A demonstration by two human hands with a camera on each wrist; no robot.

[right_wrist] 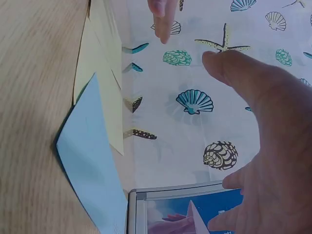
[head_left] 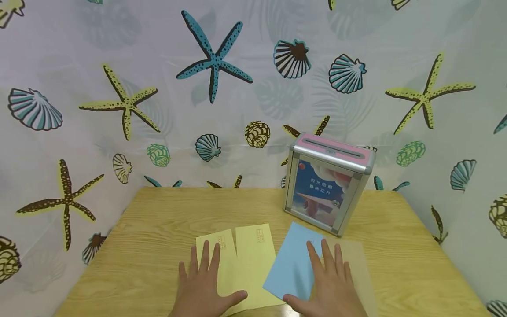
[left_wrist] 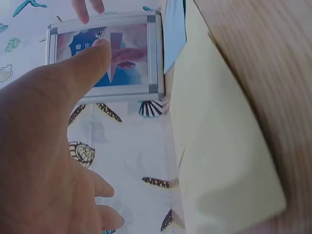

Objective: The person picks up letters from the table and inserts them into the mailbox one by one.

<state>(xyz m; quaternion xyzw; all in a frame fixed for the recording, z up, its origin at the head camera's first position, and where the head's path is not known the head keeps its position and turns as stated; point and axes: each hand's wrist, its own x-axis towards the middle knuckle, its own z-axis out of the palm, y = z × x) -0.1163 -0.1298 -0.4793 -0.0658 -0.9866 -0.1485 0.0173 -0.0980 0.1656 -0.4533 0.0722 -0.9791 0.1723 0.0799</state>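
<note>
My left hand (head_left: 206, 284) is held over two pale yellow envelopes, fingers spread and nothing in its grasp. The left yellow envelope (head_left: 226, 275) lies partly under the right one (head_left: 255, 264) or against it; I cannot tell which. Spread likewise, my right hand (head_left: 330, 284) hovers over a blue envelope (head_left: 293, 259) and a brown paper envelope (head_left: 360, 268), hiding part of both. In the left wrist view the thumb (left_wrist: 90, 61) stands apart from the yellow paper (left_wrist: 214, 131). The right wrist view shows the blue envelope (right_wrist: 92, 161) untouched by the right hand (right_wrist: 268, 126).
Behind the envelopes, right of centre, stands a silver-framed box (head_left: 322, 191) with a pink top, a long slot and a picture front. The wooden table (head_left: 158, 220) meets a hanging cloth (head_left: 170, 119) printed with starfish and shells at its back and sides.
</note>
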